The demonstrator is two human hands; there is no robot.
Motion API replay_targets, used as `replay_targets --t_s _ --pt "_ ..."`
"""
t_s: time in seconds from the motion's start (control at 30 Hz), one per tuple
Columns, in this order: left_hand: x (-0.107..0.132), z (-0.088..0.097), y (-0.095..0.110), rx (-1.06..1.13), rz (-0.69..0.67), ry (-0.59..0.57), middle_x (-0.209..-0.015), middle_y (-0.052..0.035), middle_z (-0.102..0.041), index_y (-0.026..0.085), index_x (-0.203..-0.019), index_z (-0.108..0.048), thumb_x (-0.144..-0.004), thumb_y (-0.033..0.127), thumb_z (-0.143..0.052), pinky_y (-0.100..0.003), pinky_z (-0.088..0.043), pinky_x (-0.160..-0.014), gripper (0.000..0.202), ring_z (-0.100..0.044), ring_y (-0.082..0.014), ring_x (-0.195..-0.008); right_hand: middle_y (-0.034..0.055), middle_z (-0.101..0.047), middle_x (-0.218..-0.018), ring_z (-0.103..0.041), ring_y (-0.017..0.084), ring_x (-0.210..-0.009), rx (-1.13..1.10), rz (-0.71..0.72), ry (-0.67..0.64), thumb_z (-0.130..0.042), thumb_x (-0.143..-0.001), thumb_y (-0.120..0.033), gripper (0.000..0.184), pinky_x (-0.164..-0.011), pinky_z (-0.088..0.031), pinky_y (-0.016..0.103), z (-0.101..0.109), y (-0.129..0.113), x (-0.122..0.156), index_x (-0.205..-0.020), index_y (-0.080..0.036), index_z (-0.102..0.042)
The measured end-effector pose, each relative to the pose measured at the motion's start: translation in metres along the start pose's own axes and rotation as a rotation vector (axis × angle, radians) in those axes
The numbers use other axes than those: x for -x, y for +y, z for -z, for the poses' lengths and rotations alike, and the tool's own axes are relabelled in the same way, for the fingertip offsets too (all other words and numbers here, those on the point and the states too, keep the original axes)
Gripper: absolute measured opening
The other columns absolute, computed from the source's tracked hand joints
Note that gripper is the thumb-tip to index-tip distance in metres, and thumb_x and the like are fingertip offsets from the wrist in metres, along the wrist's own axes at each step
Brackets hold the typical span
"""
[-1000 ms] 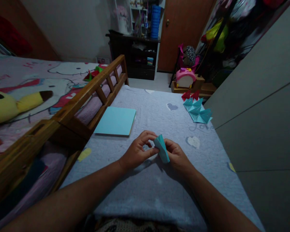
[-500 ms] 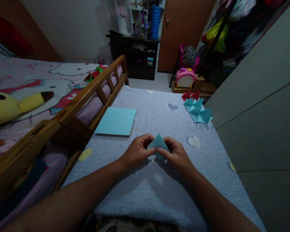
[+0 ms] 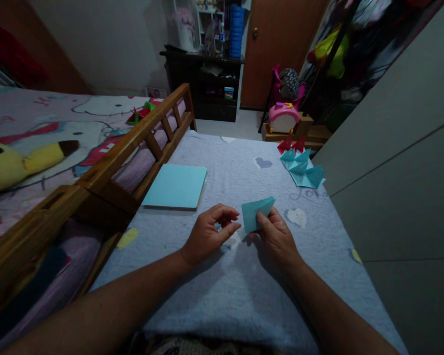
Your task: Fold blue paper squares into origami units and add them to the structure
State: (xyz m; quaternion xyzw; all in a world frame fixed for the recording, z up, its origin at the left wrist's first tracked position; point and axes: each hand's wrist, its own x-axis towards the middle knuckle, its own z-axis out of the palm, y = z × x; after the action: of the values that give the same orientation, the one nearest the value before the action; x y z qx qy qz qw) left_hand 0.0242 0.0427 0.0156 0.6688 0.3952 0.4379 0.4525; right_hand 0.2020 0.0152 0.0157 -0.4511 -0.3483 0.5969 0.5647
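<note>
A small folded piece of light-blue origami paper (image 3: 251,214) is pinched between the thumb and fingers of my right hand (image 3: 279,239), held just above the bedsheet. My left hand (image 3: 211,230) is beside it on the left, fingers curved and apart from the thumb, with nothing in it and a small gap to the paper. A square stack of light-blue paper (image 3: 176,186) lies flat on the sheet, beyond my left hand. Folded light-blue paper pieces (image 3: 302,168) stand at the far right edge, with red folded pieces (image 3: 291,145) just behind them.
A wooden bed rail (image 3: 133,135) runs along the left, beside a second bed with a yellow plush toy (image 3: 18,162). Pale cabinet doors (image 3: 403,162) rise on the right. At the far end are a dark cabinet (image 3: 203,88) and a pink toy case (image 3: 283,118).
My left hand has let go of the folded paper and opened. My right hand now holds it alone, turned so that a flat side shows, slightly further right.
</note>
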Motion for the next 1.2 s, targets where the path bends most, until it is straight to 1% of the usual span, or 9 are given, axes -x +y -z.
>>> replay_targets --t_s 0.13,0.23,0.37,0.53,0.63,0.77,0.87,1.07,1.2 --pt "0.0 0.0 0.0 -0.05 -0.095 0.023 -0.09 -0.0021 -0.067 0.019 -0.102 -0.07 -0.086 0.02 -0.07 -0.026 -0.051 -0.071 0.015 -0.062 -0.0128 -0.074 -0.0023 -0.061 -0.078 -0.055 0.012 -0.055 0.013 -0.018 -0.093 -0.071 -0.084 -0.053 0.033 -0.049 -0.051 0.026 0.001 0.005 0.001 -0.096 -0.024 -0.06" --pt "0.001 0.001 0.001 -0.099 -0.163 0.045 -0.092 -0.002 -0.067 0.019 -0.105 -0.069 -0.087 0.016 -0.07 -0.025 -0.051 -0.07 0.018 -0.062 -0.0118 -0.074 -0.001 -0.063 -0.084 -0.058 0.013 -0.058 0.005 -0.027 -0.101 -0.071 -0.085 -0.051 0.033 -0.052 -0.054 0.028 0.0 0.005 0.002 -0.1 -0.024 -0.06" --pt "0.002 0.002 0.002 -0.122 -0.213 0.089 -0.095 -0.0019 -0.068 0.021 -0.119 -0.065 -0.088 0.014 -0.069 -0.025 -0.052 -0.072 0.032 -0.062 -0.0117 -0.075 -0.0003 -0.063 -0.088 -0.06 0.013 -0.061 0.044 -0.013 -0.104 -0.069 -0.087 -0.051 0.032 -0.057 -0.055 0.028 -0.001 0.004 0.003 -0.101 -0.025 -0.06" --pt "0.003 0.005 0.002 -0.16 -0.266 0.053 -0.097 -0.0034 -0.069 0.02 -0.11 -0.068 -0.092 0.012 -0.063 -0.024 -0.052 -0.074 0.021 -0.064 -0.0131 -0.082 -0.0004 -0.06 -0.087 -0.059 0.013 -0.067 0.143 0.048 -0.156 -0.065 -0.091 -0.045 0.024 -0.062 -0.055 0.028 0.001 0.004 0.003 -0.102 -0.024 -0.058" --pt "0.002 0.006 0.0 -0.179 -0.299 0.046 -0.095 -0.0031 -0.067 0.019 -0.107 -0.068 -0.091 0.012 -0.064 -0.025 -0.053 -0.073 0.019 -0.062 -0.0125 -0.079 -0.0024 -0.056 -0.086 -0.056 0.012 -0.067 0.214 0.108 -0.141 -0.061 -0.094 -0.038 0.018 -0.061 -0.053 0.025 0.002 0.006 0.004 -0.105 -0.026 -0.053" --pt "0.001 0.006 -0.001 -0.187 -0.368 0.041 -0.098 -0.004 -0.065 0.019 -0.108 -0.067 -0.092 0.011 -0.063 -0.025 -0.055 -0.071 0.018 -0.062 -0.012 -0.078 -0.0019 -0.056 -0.096 -0.057 0.012 -0.069 0.26 0.169 -0.081 -0.061 -0.092 -0.033 0.037 -0.059 -0.054 0.025 0.003 0.011 0.004 -0.123 -0.032 -0.04" --pt "0.002 0.006 -0.001 -0.187 -0.393 0.015 -0.101 -0.0048 -0.064 0.019 -0.109 -0.065 -0.092 0.01 -0.062 -0.024 -0.056 -0.07 0.019 -0.063 -0.0121 -0.08 -0.0014 -0.054 -0.103 -0.057 0.013 -0.072 0.281 0.206 -0.06 -0.063 -0.09 -0.03 0.046 -0.058 -0.055 0.025 0.004 0.013 0.005 -0.125 -0.035 -0.034" --pt "0.002 0.006 -0.001 -0.173 -0.426 -0.025 -0.105 -0.0054 -0.063 0.02 -0.113 -0.062 -0.092 0.007 -0.058 -0.024 -0.056 -0.072 0.024 -0.062 -0.0127 -0.084 -0.0018 -0.05 -0.109 -0.057 0.011 -0.072 0.362 0.256 -0.047 -0.062 -0.089 -0.025 0.044 -0.061 -0.051 0.025 0.008 0.014 0.005 -0.122 -0.037 -0.035" --pt "0.004 0.007 -0.004 -0.168 -0.413 -0.037 -0.106 -0.0046 -0.063 0.02 -0.12 -0.06 -0.092 0.007 -0.059 -0.024 -0.056 -0.074 0.03 -0.062 -0.0118 -0.084 -0.0019 -0.052 -0.106 -0.056 0.011 -0.073 0.375 0.266 -0.075 -0.06 -0.09 -0.024 0.038 -0.061 -0.049 0.025 0.01 0.015 0.006 -0.119 -0.036 -0.038"
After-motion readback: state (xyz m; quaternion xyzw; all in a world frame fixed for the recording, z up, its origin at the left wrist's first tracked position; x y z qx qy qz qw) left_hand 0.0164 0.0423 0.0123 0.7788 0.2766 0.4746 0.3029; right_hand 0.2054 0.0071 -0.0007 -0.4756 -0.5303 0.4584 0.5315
